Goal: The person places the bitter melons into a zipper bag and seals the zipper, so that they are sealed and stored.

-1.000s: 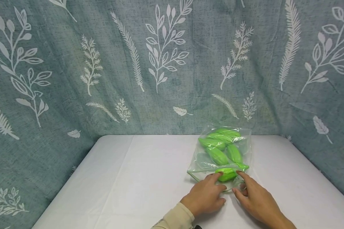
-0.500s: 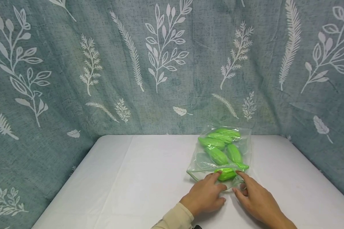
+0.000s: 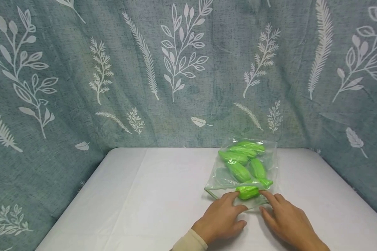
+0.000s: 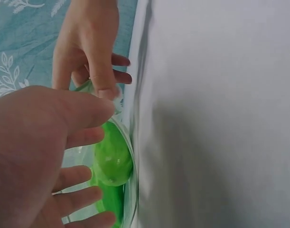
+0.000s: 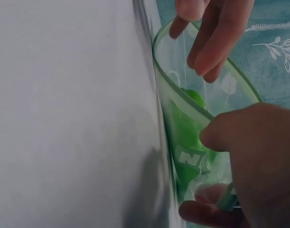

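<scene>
A clear zip bag (image 3: 215, 191) with a green-edged mouth lies at the far right of the table. Inside are several glossy, ridged green fruit-like pieces (image 3: 237, 171), elongated with tapered ends. One piece (image 3: 247, 192) lies just at the mouth, between the hands. My left hand (image 3: 220, 216) is at the mouth's left part, its fingers loosely extended; in the right wrist view its fingers (image 5: 216, 42) hang over the opening. My right hand (image 3: 289, 219) holds the bag's right edge; in the right wrist view its thumb and fingers curl about the green rim (image 5: 182, 99).
A white cloth covers the table (image 3: 163, 195), with a fold crease on the left. Behind and on both sides hangs a blue-green curtain (image 3: 220, 87) with white leaf prints. The bag's far end reaches the table's back edge.
My right hand has shifted slightly right and down, and the crumpled plastic by its fingers looks flatter. More of the front green piece shows. My left hand has dropped a little.
</scene>
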A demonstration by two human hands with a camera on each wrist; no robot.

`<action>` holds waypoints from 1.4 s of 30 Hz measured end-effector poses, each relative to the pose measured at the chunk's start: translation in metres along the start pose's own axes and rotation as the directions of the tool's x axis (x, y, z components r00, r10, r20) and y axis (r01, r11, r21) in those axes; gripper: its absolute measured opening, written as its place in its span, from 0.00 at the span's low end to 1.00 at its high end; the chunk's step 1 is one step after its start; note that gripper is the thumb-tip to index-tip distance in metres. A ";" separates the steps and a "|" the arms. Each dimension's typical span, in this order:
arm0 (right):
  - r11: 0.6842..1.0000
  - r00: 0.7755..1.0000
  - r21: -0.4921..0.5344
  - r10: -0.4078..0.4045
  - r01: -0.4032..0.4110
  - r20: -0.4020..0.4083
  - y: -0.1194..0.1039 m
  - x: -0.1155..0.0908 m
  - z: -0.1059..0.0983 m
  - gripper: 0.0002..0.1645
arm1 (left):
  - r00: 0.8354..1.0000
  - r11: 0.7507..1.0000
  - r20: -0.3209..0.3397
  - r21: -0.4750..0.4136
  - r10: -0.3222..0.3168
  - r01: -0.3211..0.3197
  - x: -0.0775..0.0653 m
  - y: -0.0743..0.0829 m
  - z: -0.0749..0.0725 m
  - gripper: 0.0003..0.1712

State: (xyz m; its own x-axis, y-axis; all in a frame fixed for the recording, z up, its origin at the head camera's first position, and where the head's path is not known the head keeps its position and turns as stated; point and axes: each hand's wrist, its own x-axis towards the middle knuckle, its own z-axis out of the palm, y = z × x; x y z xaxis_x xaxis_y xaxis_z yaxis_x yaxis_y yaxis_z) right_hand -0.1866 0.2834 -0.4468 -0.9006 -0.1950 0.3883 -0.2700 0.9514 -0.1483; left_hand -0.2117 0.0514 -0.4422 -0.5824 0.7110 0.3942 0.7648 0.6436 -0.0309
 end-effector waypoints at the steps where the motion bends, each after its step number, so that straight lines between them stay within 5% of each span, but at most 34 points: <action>1: 1.000 1.000 -0.007 -0.004 0.004 -0.004 0.000 0.000 -0.001 0.32 | 1.000 1.000 -0.007 -0.004 0.003 -0.003 -0.001 0.000 -0.001 0.19; 9: 0.998 0.996 -0.019 -0.060 0.059 -0.069 -0.002 -0.002 -0.010 0.30 | 1.000 0.999 -0.008 -0.043 -0.017 0.017 -0.008 -0.006 -0.005 0.18; 27: 0.964 0.959 0.184 -0.142 0.190 -0.247 0.004 -0.001 -0.005 0.26 | 0.999 0.997 -0.029 -0.072 -0.020 0.018 -0.014 -0.013 0.000 0.14; 42: 0.950 0.975 0.269 -0.107 0.159 -0.197 0.018 -0.004 -0.013 0.33 | 0.997 0.995 -0.055 -0.085 0.046 -0.051 -0.010 -0.012 -0.001 0.12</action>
State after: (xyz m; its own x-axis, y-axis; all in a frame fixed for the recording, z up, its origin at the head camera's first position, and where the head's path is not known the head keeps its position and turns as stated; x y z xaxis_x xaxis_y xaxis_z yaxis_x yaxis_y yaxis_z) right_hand -0.1831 0.3039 -0.4397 -0.7818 -0.2453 0.5732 -0.4912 0.8086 -0.3239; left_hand -0.2147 0.0362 -0.4452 -0.5306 0.7232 0.4420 0.8139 0.5803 0.0276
